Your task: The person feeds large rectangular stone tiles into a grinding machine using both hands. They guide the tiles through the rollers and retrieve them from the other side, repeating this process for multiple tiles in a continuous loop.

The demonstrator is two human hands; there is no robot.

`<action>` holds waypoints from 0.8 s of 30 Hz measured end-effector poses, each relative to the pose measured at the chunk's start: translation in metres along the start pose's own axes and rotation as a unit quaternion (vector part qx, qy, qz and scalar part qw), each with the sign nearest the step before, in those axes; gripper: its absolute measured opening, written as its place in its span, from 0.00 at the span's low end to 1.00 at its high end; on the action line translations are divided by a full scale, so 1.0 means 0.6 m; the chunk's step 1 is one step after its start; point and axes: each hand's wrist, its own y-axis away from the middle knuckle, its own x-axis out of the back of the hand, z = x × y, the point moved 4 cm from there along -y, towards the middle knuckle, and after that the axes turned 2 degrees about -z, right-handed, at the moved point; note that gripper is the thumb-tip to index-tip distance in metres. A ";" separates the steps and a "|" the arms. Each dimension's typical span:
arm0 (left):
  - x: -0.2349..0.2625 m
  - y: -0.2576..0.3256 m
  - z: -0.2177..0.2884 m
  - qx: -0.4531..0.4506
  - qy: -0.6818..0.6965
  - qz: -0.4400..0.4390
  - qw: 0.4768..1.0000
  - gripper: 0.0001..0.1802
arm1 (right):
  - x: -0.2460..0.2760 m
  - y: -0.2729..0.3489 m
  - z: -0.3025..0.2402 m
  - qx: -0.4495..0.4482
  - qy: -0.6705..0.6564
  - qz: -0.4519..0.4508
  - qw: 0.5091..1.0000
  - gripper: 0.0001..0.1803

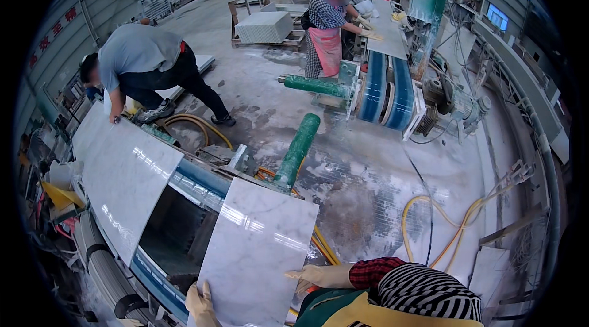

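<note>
Large slab (126, 167), white, grey-veined: lying on the left part of the blue-belted conveyor (202, 181). Co-worker in grey shirt (141, 57): bent at the conveyor's far left side, one bare hand (115, 119) at the slab's edge. Your left hand (200, 305), gloved: at the conveyor's near side, closed on the left edge of the near slab (254, 247), thumb on top, fingers hidden. Near slab, polished: over the conveyor's right part; you cannot tell whether it rests there. Handling, as judged: heavy, stiff, slick when wet, brittle at corners; take it by opposite long edges, fingers well under, clear of the corners. Green cylinder (297, 152): beyond the conveyor's right part. Your right hand (316, 275), gloved: right of the conveyor, closed on the near slab's right edge, apart from your left. Yellow hose (404, 219): on the floor, well right of the conveyor.
</note>
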 end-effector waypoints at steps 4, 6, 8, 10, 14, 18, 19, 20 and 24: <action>0.036 0.001 0.008 0.075 -0.046 -0.076 0.993 0.26 | -0.028 0.015 -0.030 -0.050 0.014 0.018 0.998 0.38; 0.052 -0.003 0.026 0.100 -0.027 -0.104 0.989 0.28 | -0.037 0.030 -0.040 -0.051 0.028 0.012 0.998 0.43; 0.047 -0.007 0.025 0.106 -0.006 -0.124 0.987 0.29 | -0.020 0.019 -0.029 -0.041 0.021 0.016 0.999 0.42; 0.035 -0.014 0.021 0.097 0.012 -0.123 0.988 0.30 | -0.002 -0.005 -0.003 -0.062 -0.021 0.034 0.997 0.38; 0.039 -0.018 -0.018 0.036 -0.020 -0.111 0.993 0.32 | -0.017 -0.018 0.007 -0.116 0.010 0.055 0.992 0.38; 0.102 0.057 0.061 0.041 0.007 -0.110 0.993 0.37 | 0.000 0.009 0.018 -0.140 -0.024 0.024 0.990 0.30; 0.125 0.072 0.090 0.038 0.017 -0.121 0.992 0.39 | 0.015 0.000 0.028 -0.116 -0.025 -0.019 0.993 0.26; 0.121 0.071 0.072 0.035 0.049 -0.118 0.991 0.39 | 0.031 -0.025 0.036 -0.096 0.016 -0.016 0.995 0.26; 0.143 0.068 0.101 0.033 0.045 -0.063 0.996 0.36 | 0.057 -0.046 -0.003 -0.029 0.184 -0.005 0.982 0.23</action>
